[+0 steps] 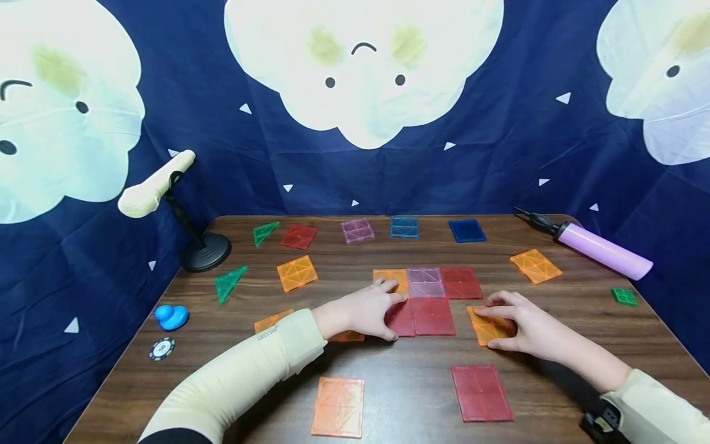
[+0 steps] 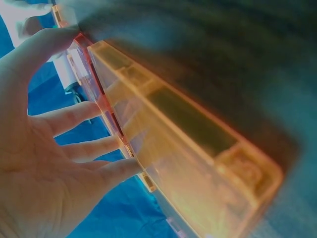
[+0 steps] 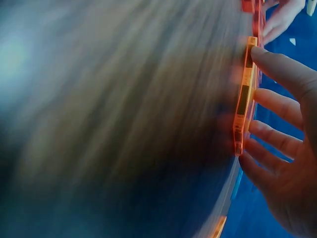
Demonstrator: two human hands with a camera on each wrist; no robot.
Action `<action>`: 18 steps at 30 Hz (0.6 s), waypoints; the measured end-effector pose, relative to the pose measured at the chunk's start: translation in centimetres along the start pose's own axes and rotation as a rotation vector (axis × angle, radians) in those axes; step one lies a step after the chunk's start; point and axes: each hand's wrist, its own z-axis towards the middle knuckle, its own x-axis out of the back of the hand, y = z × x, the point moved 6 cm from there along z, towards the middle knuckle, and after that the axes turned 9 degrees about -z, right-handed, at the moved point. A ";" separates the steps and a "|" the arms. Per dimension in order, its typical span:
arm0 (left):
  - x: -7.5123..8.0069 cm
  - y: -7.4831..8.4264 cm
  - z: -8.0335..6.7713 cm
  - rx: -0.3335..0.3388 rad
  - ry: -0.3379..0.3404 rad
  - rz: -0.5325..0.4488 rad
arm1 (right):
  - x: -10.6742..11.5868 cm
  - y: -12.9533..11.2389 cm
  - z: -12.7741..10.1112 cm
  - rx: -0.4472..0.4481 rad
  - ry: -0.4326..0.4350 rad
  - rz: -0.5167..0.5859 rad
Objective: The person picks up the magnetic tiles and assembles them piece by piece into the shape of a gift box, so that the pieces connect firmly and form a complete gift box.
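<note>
Dark blue cloth (image 1: 488, 154) printed with white cloud faces is hanging behind a brown wooden desk (image 1: 410, 382).

Left hand (image 1: 366, 313) is lying flat on the desk, fingers straight, fingertips pressing on a cluster of joined tiles (image 1: 432, 299) (orange, pink and red squares lying flat). Thumb is touching the lower red tile's near edge. Left wrist view is showing those straight fingers (image 2: 94, 148) against tile edges, an orange tile (image 2: 188, 148) blurred just beside the palm.

Right hand (image 1: 524, 330) is resting on a separate orange square tile (image 1: 488, 325), fingers curling over its top and near edges, gripping it. This tile is lying just right of the cluster, a narrow gap between them. Right wrist view: fingers (image 3: 277, 134) are lining the orange edge (image 3: 243, 94).

Nearer than both hands, an orange tile (image 1: 338, 407) and a red tile (image 1: 481, 392) are lying flat.
</note>
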 end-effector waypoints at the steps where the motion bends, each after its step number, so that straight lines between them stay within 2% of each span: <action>1: 0.0 0.1 0.0 -0.003 0.002 0.002 | -0.1 -0.2 0.3 0.007 0.007 0.001; 13: 0.0 0.2 0.1 -0.003 -0.010 0.002 | -0.7 -1.4 2.9 0.069 -0.012 -0.009; 18: 0.0 0.0 0.0 0.004 -0.023 -0.027 | -1.1 -1.3 3.7 0.038 -0.061 -0.017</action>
